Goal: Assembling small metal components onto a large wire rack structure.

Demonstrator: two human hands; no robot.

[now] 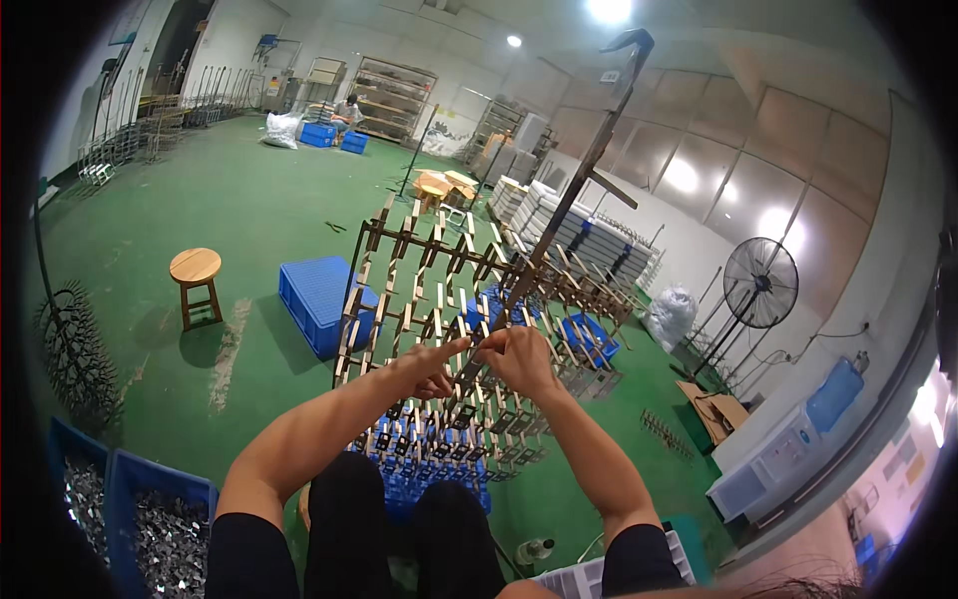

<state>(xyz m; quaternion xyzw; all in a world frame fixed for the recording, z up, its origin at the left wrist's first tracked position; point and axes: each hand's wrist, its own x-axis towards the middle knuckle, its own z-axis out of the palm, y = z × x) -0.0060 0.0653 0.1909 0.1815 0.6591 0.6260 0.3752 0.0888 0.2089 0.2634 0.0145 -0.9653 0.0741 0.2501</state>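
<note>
In front of me stands a dark metal hanging rack [439, 245] with rows of hooks. Many small, pale, bracket-like metal pieces [467, 222] hang on it. My left hand [431, 371] is at the middle of the rack, its index finger stretched toward the central bar and its other fingers curled. Close beside it, my right hand [519, 359] is closed in a pinch at the same bar. Whatever the fingers hold is too small or hidden to make out. The rack's dark upright post [584, 170] slants up to a hook at the top.
Blue bins [165, 459] of small metal parts stand at lower left. Beyond the rack are an upturned blue crate [324, 290] and a wooden stool [196, 266]. A black fan [760, 283] and a water dispenser [773, 464] stand at right. A person [346, 113] sits far back.
</note>
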